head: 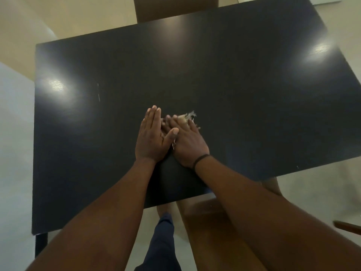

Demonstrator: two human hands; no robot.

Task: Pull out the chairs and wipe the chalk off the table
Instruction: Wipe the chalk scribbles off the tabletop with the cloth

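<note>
Pressing down near the middle of the dark table [234,79], both hands lay side by side, toward its near edge. Left hand [151,137] was flat on the tabletop, fingers straight and together, thumb angled across to touch the right hand [188,142]. Right hand lay flat over a pale frayed cloth [186,117], fingers extended, tufts showing past the fingertips; dark band on that wrist. One thin pale chalk mark [98,92] stood on the table well left of the hands. A brown chair [175,8] stood at the table's far edge, another chair [213,231] at the near edge
</note>
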